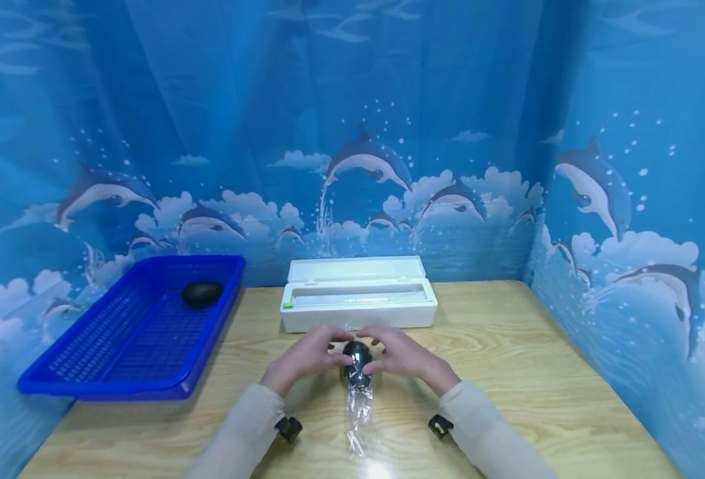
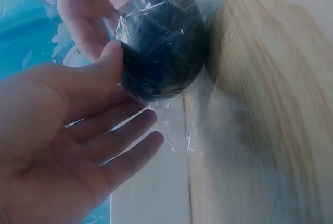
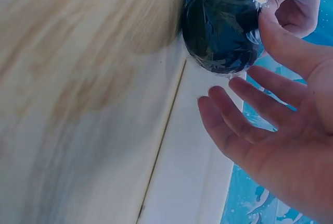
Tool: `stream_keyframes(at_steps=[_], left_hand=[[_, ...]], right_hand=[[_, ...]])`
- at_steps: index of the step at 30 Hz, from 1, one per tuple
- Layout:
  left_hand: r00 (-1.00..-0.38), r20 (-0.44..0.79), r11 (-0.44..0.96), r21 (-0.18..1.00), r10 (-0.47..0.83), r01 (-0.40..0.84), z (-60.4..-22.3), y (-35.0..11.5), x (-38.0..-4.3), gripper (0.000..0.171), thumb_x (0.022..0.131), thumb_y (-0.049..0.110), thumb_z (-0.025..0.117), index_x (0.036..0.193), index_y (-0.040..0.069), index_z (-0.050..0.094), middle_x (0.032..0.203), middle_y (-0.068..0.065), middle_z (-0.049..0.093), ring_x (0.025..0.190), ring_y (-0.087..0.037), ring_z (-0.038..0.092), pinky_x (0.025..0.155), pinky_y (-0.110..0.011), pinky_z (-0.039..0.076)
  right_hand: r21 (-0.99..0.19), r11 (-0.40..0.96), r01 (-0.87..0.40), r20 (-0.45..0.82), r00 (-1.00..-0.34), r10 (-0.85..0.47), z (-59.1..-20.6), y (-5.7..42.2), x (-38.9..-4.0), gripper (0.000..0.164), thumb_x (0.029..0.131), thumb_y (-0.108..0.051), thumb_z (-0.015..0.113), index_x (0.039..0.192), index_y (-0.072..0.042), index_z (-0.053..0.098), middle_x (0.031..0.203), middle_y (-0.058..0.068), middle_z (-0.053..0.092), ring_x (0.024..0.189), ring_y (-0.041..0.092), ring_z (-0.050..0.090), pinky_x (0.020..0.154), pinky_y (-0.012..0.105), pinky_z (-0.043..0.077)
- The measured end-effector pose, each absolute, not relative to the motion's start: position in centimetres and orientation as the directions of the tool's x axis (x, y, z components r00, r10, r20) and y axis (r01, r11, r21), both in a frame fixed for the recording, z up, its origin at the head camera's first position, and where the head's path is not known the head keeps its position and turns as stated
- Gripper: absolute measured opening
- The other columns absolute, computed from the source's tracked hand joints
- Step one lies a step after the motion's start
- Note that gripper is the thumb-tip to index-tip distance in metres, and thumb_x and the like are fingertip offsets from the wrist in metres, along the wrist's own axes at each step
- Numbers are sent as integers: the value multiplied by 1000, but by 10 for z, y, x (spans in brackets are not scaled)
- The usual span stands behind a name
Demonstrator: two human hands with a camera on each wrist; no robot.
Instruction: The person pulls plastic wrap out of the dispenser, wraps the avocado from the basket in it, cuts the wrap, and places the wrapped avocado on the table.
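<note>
A dark, oval avocado [image 1: 357, 362] wrapped in clear plastic film lies on the table, in the middle of the head view. My left hand [image 1: 312, 358] holds it from the left, thumb on its side and index finger at its far end. From the right my right hand [image 1: 402, 356] grips it the same way with thumb and index finger. In the left wrist view the film is crinkled tight over the avocado [image 2: 164, 41], and the other left fingers spread loosely below it. A loose tail of film [image 1: 360, 416] trails toward me on the wood.
Behind the hands stands a white cling film dispenser [image 1: 358, 319] with its lid raised. A blue plastic basket [image 1: 187, 386] sits at the left, holding another dark avocado [image 1: 201, 293]. A dolphin-printed curtain [image 1: 478, 133] borders the wooden table [image 1: 538, 399] at the back and right.
</note>
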State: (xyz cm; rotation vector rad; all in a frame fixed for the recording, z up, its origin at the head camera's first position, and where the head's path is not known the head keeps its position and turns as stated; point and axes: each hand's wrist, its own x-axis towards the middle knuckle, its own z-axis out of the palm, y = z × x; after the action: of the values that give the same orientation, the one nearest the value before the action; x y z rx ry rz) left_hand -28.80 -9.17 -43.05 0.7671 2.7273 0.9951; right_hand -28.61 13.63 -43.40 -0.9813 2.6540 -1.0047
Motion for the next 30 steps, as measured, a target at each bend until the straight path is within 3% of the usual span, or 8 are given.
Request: stream_keyframes(at_steps=[7, 18, 30], left_hand=[[-876, -64, 675, 665, 478, 320, -433, -92, -288, 52, 86, 28, 83, 132, 7, 68, 138, -16, 67, 132, -36, 62, 114, -56, 48], [-858, -98, 676, 663, 505, 322, -434, -93, -287, 56, 88, 30, 82, 134, 4, 65, 139, -19, 66, 128, -36, 64, 112, -55, 50], [-808, -157, 654, 682, 568, 327, -435, -95, -287, 53, 92, 32, 77, 137, 8, 63, 136, -13, 69, 126, -30, 66, 113, -52, 49]], right_hand=[[-630, 581, -514, 18, -759, -651, -435, 138, -286, 79, 83, -23, 84, 151, -4, 47, 154, 17, 53, 123, 35, 64, 90, 38, 62], [-632, 575, -519, 0, -742, -670, -438, 136, -287, 88, 80, -25, 88, 152, 1, 44, 149, 19, 56, 116, 29, 65, 93, 41, 61], [-523, 628, -577, 30, -748, -663, -439, 137, -285, 86, 73, -39, 92, 140, 3, 57, 126, 12, 63, 112, 23, 61, 99, 42, 57]])
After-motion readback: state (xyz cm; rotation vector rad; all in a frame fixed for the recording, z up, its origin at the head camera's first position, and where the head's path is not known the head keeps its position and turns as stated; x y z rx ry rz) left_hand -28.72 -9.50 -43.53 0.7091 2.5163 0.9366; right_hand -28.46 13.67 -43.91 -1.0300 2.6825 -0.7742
